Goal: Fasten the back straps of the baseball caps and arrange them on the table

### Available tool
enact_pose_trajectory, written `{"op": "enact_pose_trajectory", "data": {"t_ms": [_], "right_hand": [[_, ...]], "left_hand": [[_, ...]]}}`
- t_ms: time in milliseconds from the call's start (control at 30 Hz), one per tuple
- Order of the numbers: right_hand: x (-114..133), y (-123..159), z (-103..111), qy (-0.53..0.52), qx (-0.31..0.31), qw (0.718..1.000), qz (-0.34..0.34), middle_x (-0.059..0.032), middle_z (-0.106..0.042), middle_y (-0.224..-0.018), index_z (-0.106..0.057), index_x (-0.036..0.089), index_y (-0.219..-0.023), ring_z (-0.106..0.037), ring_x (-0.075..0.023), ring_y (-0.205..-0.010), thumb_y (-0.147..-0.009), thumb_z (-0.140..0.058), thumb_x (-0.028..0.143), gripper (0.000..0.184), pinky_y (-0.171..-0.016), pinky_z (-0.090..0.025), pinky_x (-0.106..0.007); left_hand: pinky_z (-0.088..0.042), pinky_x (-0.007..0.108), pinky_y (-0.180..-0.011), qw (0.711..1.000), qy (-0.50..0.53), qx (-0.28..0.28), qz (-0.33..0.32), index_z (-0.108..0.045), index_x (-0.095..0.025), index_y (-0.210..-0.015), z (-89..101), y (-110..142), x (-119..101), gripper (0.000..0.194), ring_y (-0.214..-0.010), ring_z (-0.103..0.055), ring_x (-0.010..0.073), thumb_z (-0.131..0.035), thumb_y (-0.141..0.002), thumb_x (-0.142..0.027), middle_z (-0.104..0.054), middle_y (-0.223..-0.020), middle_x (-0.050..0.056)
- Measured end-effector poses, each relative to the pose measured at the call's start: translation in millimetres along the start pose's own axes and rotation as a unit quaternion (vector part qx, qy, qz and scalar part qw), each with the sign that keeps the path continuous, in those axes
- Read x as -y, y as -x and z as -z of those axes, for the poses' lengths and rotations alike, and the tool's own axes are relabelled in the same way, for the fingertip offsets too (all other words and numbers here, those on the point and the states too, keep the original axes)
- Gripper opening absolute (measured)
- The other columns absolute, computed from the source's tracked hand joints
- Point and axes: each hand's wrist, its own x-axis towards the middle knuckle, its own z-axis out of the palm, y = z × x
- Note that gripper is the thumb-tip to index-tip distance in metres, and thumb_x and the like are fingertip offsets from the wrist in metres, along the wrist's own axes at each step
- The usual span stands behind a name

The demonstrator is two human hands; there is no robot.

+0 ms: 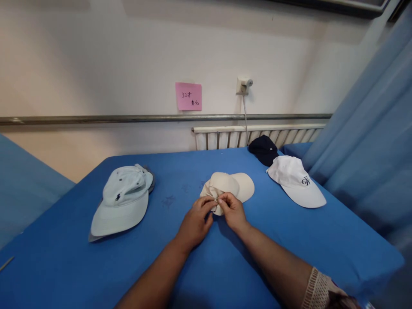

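A beige baseball cap (228, 183) lies on the blue-covered bed, its brim pointing right and its fabric bunched on the near left side. My left hand (198, 219) pinches that bunched edge between thumb and fingers. Right beside it, my right hand (233, 210) pinches the same part of the cap, with the fingertips of both hands almost meeting. Whatever small part sits between the fingertips is hidden.
To the left, a pale blue cap (124, 197) rests on top of other caps. A white cap (291, 178) and a dark navy cap (264, 149) lie at the right. Blue curtains (367, 128) hang on the right. Behind the bed run a metal rail (128, 119) and a plugged-in cord (245, 111).
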Motion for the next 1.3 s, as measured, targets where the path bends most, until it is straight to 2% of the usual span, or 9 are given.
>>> {"op": "enact_pose_trajectory", "data": {"t_ms": [133, 200, 267, 500, 600, 767, 933, 1133, 1300], "right_hand": [[3.5, -1.0, 2.3, 0.005, -0.005, 1.0, -0.003, 0.0024, -0.059, -0.069, -0.061, 0.02, -0.081, -0.052, -0.0142, -0.064, -0.081, -0.06, 0.037, 0.017, -0.062, -0.042, -0.025], [5.0, -2.7, 4.4, -0.002, -0.013, 1.0, -0.007, 0.0029, -0.058, -0.067, -0.061, 0.02, -0.08, -0.05, -0.0133, -0.061, -0.08, -0.061, 0.037, 0.018, -0.06, -0.04, -0.025], [6.5, -4.6, 6.0, -0.018, -0.015, 1.0, -0.008, 0.0029, -0.057, -0.067, -0.061, 0.02, -0.08, -0.049, -0.0132, -0.061, -0.079, -0.062, 0.038, 0.019, -0.058, -0.039, -0.024], [9.9, -3.0, 3.9, -0.052, 0.002, 0.999, -0.003, 0.0021, -0.06, -0.068, -0.06, 0.021, -0.079, -0.053, -0.0143, -0.064, -0.079, -0.063, 0.04, 0.019, -0.062, -0.044, -0.026], [9.5, -1.4, 2.3, -0.036, 0.014, 0.999, -0.004, 0.0023, -0.059, -0.068, -0.061, 0.021, -0.079, -0.052, -0.0139, -0.063, -0.079, -0.063, 0.04, 0.019, -0.061, -0.043, -0.025], [9.5, -1.9, 2.1, -0.027, 0.009, 1.0, 0.002, 0.0024, -0.059, -0.069, -0.061, 0.02, -0.08, -0.051, -0.0135, -0.063, -0.08, -0.062, 0.037, 0.017, -0.061, -0.041, -0.025], [14.4, -2.7, 5.3, -0.049, 0.008, 0.999, 0.005, 0.0026, -0.058, -0.07, -0.06, 0.02, -0.081, -0.051, -0.0131, -0.063, -0.08, -0.062, 0.038, 0.018, -0.062, -0.041, -0.025], [25.0, -3.8, 10.4, -0.109, 0.066, 0.992, -0.018, 0.0033, -0.056, -0.065, -0.058, 0.021, -0.078, -0.049, -0.0124, -0.059, -0.076, -0.067, 0.047, 0.027, -0.059, -0.04, -0.025], [30.8, 0.1, 10.1, -0.136, 0.109, 0.983, -0.051, 0.0033, -0.056, -0.064, -0.058, 0.021, -0.077, -0.047, -0.0118, -0.056, -0.073, -0.07, 0.05, 0.031, -0.056, -0.038, -0.024]], "left_hand": [[-0.051, 0.04, -0.088, 0.985, 0.093, -0.083, 0.116, -0.063, -0.02, -0.098, 2.2, -5.3, 1.9, 0.017, -0.094, -0.066, 0.0213, -0.051, -0.085, -0.023, -0.07, -0.099, 0.008], [-0.055, 0.037, -0.078, 0.942, 0.209, -0.155, 0.212, -0.058, -0.018, -0.097, 7.2, -7.6, 7.7, 0.02, -0.082, -0.068, 0.0201, -0.05, -0.087, -0.033, -0.071, -0.093, 0.008], [-0.055, 0.034, -0.071, 0.913, 0.274, -0.167, 0.254, -0.057, -0.017, -0.096, 13.3, -7.3, 11.6, 0.025, -0.075, -0.068, 0.0188, -0.051, -0.086, -0.039, -0.072, -0.094, 0.009], [-0.05, 0.03, -0.072, 0.995, 0.044, 0.016, 0.091, -0.065, -0.022, -0.111, 4.0, 2.4, -3.7, 0.032, -0.072, -0.063, 0.0165, -0.062, -0.08, -0.031, -0.07, -0.089, 0.003], [-0.049, 0.028, -0.068, 0.988, 0.057, -0.044, 0.136, -0.069, -0.021, -0.1, -2.5, -1.3, 0.6, 0.025, -0.072, -0.064, 0.0172, -0.054, -0.087, -0.035, -0.071, -0.083, 0.003], [-0.041, 0.022, -0.046, 0.934, 0.176, -0.159, 0.268, -0.066, -0.015, -0.091, 6.5, -7.1, 17.3, 0.035, -0.05, -0.055, 0.0127, -0.055, -0.085, -0.048, -0.062, -0.061, 0.0], [-0.053, 0.028, -0.072, 0.959, 0.207, -0.082, 0.176, -0.062, -0.017, -0.11, 15.7, -4.0, 13.0, 0.033, -0.076, -0.064, 0.0152, -0.064, -0.081, -0.032, -0.07, -0.091, 0.005], [-0.045, 0.04, -0.098, 0.999, 0.028, 0.019, -0.001, -0.061, -0.023, -0.116, 8.6, -5.2, 9.4, 0.031, -0.11, -0.059, 0.0218, -0.058, -0.086, -0.022, -0.065, -0.118, 0.008], [-0.049, 0.038, -0.087, 0.999, -0.048, -0.001, -0.025, -0.058, -0.021, -0.107, 2.9, -5.1, 6.1, 0.022, -0.097, -0.061, 0.0224, -0.059, -0.084, -0.022, -0.067, -0.105, 0.008]]}}
